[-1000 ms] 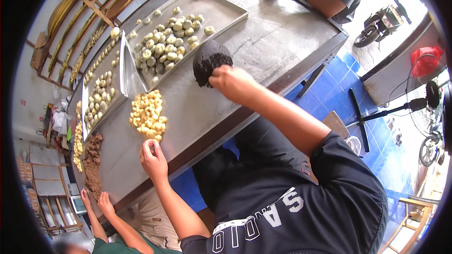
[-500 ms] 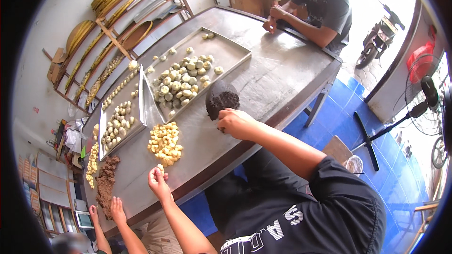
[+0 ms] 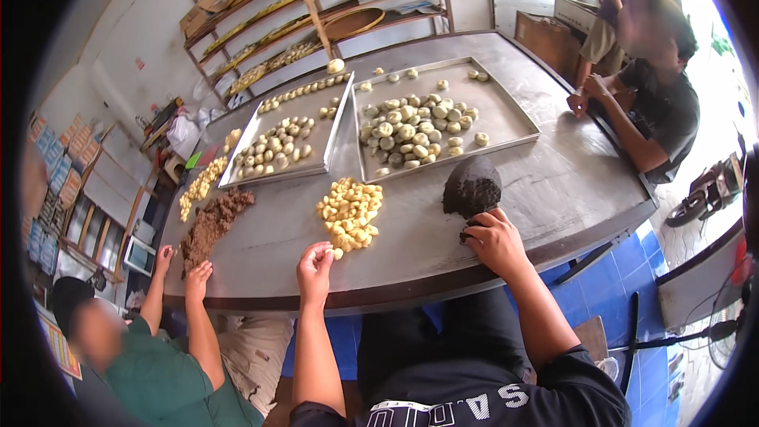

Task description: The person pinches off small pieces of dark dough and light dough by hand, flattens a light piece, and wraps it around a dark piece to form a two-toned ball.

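Note:
My left hand (image 3: pixel 316 270) is closed in a pinch at the table's near edge, a small pale-yellow dough piece (image 3: pixel 337 254) at its fingertips. Just beyond lies a heap of similar yellow dough pieces (image 3: pixel 348 209). To the right, my right hand (image 3: pixel 498 243) has its fingers curled round a bit of dark paste (image 3: pixel 466 235). That hand is against the near side of a large, nearly black mound of paste (image 3: pixel 473 182) with a rough, crumbly front face. Part of the bit is hidden under the fingers.
Two metal trays (image 3: pixel 514 140) hold round greyish-yellow balls (image 3: pixel 411 130). Brown crumbly filling (image 3: pixel 209 229) and more yellow pieces (image 3: pixel 202 182) lie at left, beside a co-worker in green (image 3: pixel 170 364). Another person (image 3: pixel 656 99) leans on the table's far right. Shelves (image 3: pixel 332 12) stand behind.
The view has swung left and levelled, so the co-worker in green shows more fully. My left hand stays pinched near the yellow heap; my right hand stays at the dark mound.

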{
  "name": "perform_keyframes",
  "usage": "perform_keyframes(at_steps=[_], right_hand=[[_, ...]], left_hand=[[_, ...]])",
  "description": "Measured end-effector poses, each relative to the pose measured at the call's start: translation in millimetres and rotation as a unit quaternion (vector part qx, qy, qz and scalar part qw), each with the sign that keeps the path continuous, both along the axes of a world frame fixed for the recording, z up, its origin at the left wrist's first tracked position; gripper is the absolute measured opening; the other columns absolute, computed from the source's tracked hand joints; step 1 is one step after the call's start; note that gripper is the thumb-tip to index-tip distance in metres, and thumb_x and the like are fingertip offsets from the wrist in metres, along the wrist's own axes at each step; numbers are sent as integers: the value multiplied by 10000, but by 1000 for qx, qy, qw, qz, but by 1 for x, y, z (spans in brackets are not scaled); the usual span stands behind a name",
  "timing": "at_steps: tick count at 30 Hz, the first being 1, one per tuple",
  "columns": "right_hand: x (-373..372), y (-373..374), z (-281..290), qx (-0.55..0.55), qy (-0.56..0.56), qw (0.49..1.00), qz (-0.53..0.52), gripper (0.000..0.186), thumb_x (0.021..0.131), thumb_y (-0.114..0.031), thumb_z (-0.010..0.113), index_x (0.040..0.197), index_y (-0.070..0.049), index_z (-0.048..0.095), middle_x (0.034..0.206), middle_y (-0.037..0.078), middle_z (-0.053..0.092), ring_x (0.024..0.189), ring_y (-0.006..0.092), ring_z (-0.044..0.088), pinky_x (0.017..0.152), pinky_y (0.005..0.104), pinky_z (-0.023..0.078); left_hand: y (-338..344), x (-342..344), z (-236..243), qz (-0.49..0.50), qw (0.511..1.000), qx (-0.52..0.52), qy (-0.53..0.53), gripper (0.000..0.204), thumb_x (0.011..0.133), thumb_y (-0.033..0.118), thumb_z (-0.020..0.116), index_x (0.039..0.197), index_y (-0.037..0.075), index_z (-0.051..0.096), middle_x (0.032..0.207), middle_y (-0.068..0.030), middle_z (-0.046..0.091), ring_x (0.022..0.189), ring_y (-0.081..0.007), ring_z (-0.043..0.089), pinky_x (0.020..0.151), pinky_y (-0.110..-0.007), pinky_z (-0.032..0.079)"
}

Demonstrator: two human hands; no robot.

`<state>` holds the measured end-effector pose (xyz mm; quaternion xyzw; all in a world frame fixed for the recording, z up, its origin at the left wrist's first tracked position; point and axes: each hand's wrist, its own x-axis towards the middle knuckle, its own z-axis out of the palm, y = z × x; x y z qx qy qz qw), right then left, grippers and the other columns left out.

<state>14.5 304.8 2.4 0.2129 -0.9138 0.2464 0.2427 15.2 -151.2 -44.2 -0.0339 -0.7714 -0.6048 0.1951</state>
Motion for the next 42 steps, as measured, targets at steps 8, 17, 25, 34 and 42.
perform_keyframes(at_steps=[8,17,25,34,42], right_hand=[[6,8,-2,-40,-74,996,-30,312,861,-105,846,1160,-68,763,1222,156,715,1199,405,700,1026,493,592],[-24,-9,6,119,-64,990,-30,82,960,-134,766,990,-69,727,1052,125,696,1077,370,689,919,493,593],[-5,-1,1,0,-67,997,49,211,881,-91,850,1079,-74,779,1176,110,730,1115,344,692,983,464,603],[3,-38,36,4,-18,1000,-21,451,901,-280,894,1301,-106,779,1372,162,680,1251,381,646,1071,478,560],[-3,-78,21,-71,-49,993,76,373,902,-256,893,1218,-84,797,1400,204,688,1304,427,648,1122,511,548]], left_hand=[[12,7,6,25,995,57,-73,220,1129,137,729,1286,-18,732,1014,-22,749,894,-87,685,814,-268,577],[31,-23,50,1,985,78,-151,336,1212,306,596,1286,22,759,894,12,701,758,-79,602,724,-253,504],[36,-7,50,-25,991,82,-98,255,1085,93,791,1299,-26,720,1102,-84,788,948,-130,731,856,-291,598],[118,4,56,-125,953,241,-135,193,1105,118,761,1267,36,694,1168,-111,800,1043,-228,803,959,-361,650],[151,8,46,-147,965,172,-135,235,1107,152,774,1275,-3,722,1141,-80,784,968,-135,755,917,-306,611]])
